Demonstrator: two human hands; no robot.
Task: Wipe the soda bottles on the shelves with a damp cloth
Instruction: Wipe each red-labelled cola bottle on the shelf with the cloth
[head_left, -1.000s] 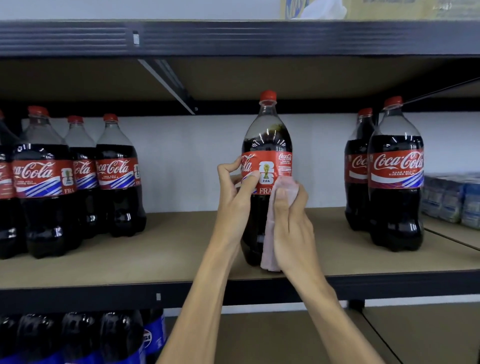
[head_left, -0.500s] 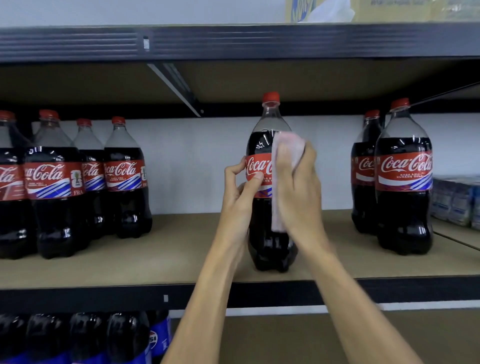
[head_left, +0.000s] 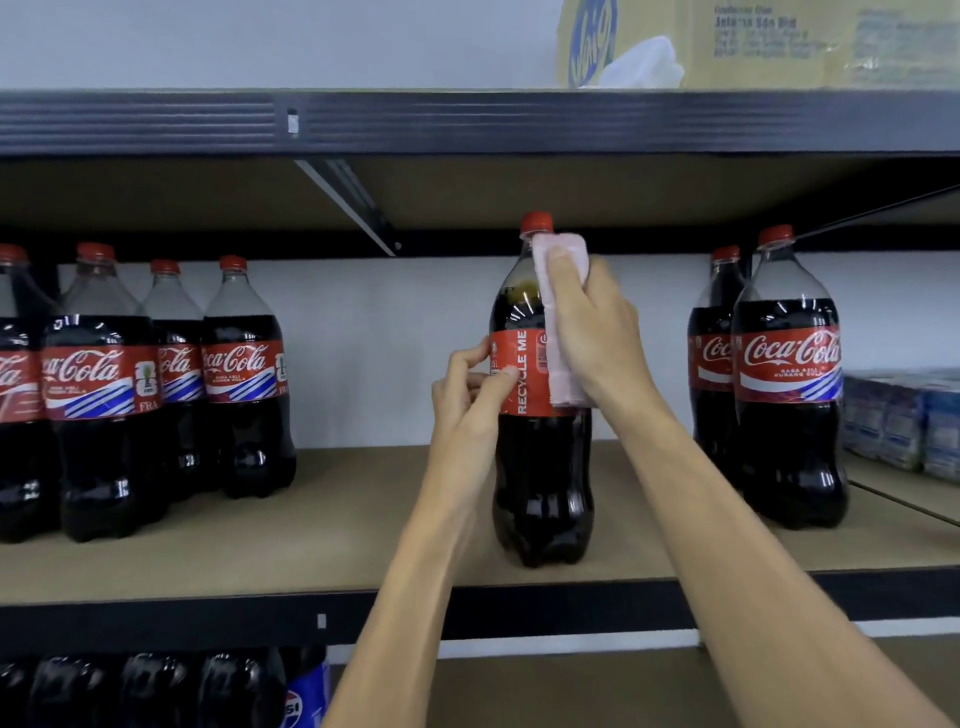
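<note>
A: The centre bottle (head_left: 540, 467), mid-frame on the shelf board (head_left: 363, 519), is found turned: "RECYCLE ME" is read where the Coca-Cola script was.

B: Cloth? Hands?

A: The pink cloth (head_left: 558, 332) is raised from label to neck and clasped there by the right hand (head_left: 602, 332). The label edge is pinched by the left hand (head_left: 467, 400). A full-height wipe is judged underway.

B: Other writing?

A: "Coca-Cola" and "FRA" on the left bottles (head_left: 239, 374); a Pepsi bottle (head_left: 306, 696) at lower left.

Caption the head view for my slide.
Wiping a shelved cola bottle: the right hand holds a pink cloth to its shoulder, the left hand steadies it at the label.
</note>
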